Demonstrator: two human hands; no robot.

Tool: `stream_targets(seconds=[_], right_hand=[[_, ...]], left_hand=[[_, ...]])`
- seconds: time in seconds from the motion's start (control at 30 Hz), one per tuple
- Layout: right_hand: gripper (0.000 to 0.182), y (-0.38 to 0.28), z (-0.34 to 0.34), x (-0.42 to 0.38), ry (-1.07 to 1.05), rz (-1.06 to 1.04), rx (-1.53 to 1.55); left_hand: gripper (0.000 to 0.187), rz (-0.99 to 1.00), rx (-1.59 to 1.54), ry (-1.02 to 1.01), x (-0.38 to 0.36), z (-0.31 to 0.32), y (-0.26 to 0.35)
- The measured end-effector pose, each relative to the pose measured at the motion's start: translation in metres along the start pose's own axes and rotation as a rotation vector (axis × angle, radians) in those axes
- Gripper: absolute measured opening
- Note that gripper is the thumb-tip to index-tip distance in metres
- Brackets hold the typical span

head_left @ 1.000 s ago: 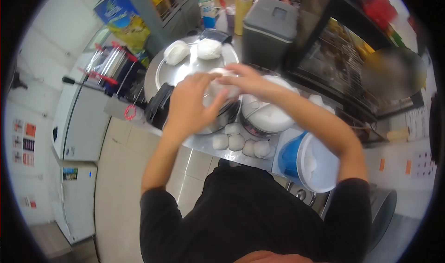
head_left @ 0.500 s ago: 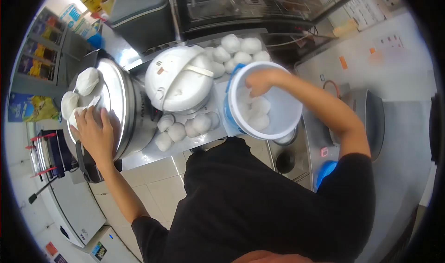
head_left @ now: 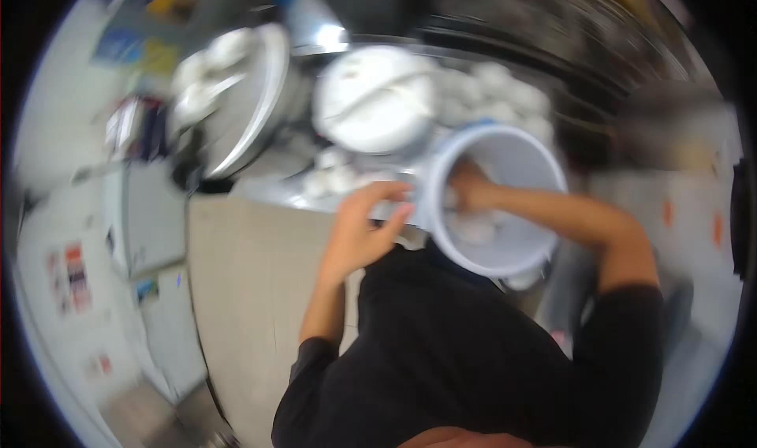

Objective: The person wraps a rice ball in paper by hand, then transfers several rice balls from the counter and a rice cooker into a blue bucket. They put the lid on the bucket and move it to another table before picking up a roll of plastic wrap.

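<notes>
My right hand (head_left: 471, 188) reaches down inside a white bucket (head_left: 532, 164). Its fingers are blurred and partly hidden, close to white balls (head_left: 476, 229) lying at the bottom. Just left of the bucket, my left hand (head_left: 364, 231) is open, with thumb and fingers apart and the fingertips right by the bucket's side. Beyond that hand, a small group of white balls (head_left: 331, 173) sits on the metal counter (head_left: 272, 192).
A round white lidded appliance (head_left: 374, 97) stands behind the small group. More white balls (head_left: 497, 89) are heaped at the back right. On the left, white bundles (head_left: 197, 101) rest on a large metal pot's lid (head_left: 256, 105).
My left hand has left the bundles on the pot lid and moved right to the bucket's side. My right hand stays in the bucket. The whole view has shifted and blurred.
</notes>
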State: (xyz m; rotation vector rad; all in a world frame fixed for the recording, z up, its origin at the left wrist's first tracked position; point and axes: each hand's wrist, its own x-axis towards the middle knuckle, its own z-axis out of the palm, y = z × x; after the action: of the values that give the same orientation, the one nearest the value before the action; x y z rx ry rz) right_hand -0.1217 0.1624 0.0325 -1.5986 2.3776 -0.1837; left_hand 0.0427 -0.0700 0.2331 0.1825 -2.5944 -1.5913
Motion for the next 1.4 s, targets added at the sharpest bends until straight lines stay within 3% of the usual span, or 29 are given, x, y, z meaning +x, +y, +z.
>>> stream_targets(seconds=[0.03, 0.07, 0.17, 0.27, 0.37, 0.4, 0.47, 0.53, 0.63, 0.7, 0.73, 0.83, 0.87, 0.9, 1.0, 1.1, 1.2, 1.3, 1.4], right_hand=[[0.07, 0.015, 0.014, 0.001, -0.077, -0.093, 0.127], [0.069, 0.018, -0.007, 0.005, -0.339, 0.007, 0.212], [0.066, 0.007, -0.108, 0.014, -0.44, 0.032, 0.305], [0.061, 0.001, -0.208, 0.009, -0.426, 0.02, 0.542], [0.052, -0.026, -0.307, 0.007, -0.335, 0.129, 0.669], [0.05, -0.034, -0.323, 0.017, -0.304, 0.169, 0.69], [0.046, -0.054, -0.335, 0.05, -0.188, 0.122, 0.916], [0.048, -0.076, -0.339, 0.089, -0.103, 0.174, 0.973], [0.051, -0.104, -0.323, 0.157, -0.047, 0.222, 1.195], [0.044, -0.106, -0.304, 0.207, -0.16, 0.154, 1.49], [0.048, -0.113, -0.294, 0.23, -0.189, 0.172, 1.596], [0.048, -0.141, -0.269, 0.285, -0.176, 0.048, 1.792], [0.047, -0.149, -0.263, 0.301, -0.163, 0.016, 1.847], [0.046, -0.157, -0.255, 0.318, -0.15, -0.018, 1.902], [0.045, -0.171, -0.236, 0.358, -0.127, -0.026, 2.006], [0.046, -0.181, -0.235, 0.37, -0.082, -0.016, 2.06], [0.047, -0.186, -0.236, 0.369, -0.06, -0.029, 2.077], [0.048, -0.189, -0.247, 0.361, -0.058, -0.072, 2.065], [0.05, -0.199, -0.259, 0.349, -0.063, -0.082, 1.94]], left_hand=[[0.025, 0.044, 0.008, 0.042, -0.003, 0.002, -0.007], [0.026, 0.004, -0.025, 0.082, -0.004, 0.001, -0.007], [0.028, -0.123, -0.183, 0.139, -0.001, -0.005, -0.011], [0.031, -0.159, -0.254, 0.14, 0.004, -0.012, -0.001], [0.035, 0.067, 0.134, 0.46, 0.03, -0.08, -0.011], [0.041, -0.01, 0.283, 0.644, 0.043, -0.117, -0.005], [0.071, -0.16, 0.885, 0.856, 0.08, -0.202, -0.007], [0.088, -0.475, 1.137, 0.822, 0.122, -0.263, -0.028], [0.103, -0.602, 0.966, 0.435, 0.168, -0.332, -0.106], [0.109, -0.532, 0.827, 0.415, 0.188, -0.358, -0.15], [0.107, -0.516, 0.606, 0.48, 0.189, -0.364, -0.153], [0.112, -0.556, 0.627, 0.536, 0.163, -0.354, -0.13], [0.125, -0.565, 0.526, 0.437, 0.156, -0.356, -0.119], [0.137, -0.544, 0.547, 0.52, 0.153, -0.349, -0.115], [0.142, -0.49, 0.579, 0.577, 0.154, -0.342, -0.126], [0.112, -0.36, 0.573, 0.654, 0.145, -0.335, -0.118], [0.076, -0.21, 0.491, 0.582, 0.144, -0.34, -0.124], [0.059, -0.06, 0.206, 0.601, 0.132, -0.34, -0.103], [0.055, -0.014, -0.038, 0.73, 0.129, -0.33, -0.087]])
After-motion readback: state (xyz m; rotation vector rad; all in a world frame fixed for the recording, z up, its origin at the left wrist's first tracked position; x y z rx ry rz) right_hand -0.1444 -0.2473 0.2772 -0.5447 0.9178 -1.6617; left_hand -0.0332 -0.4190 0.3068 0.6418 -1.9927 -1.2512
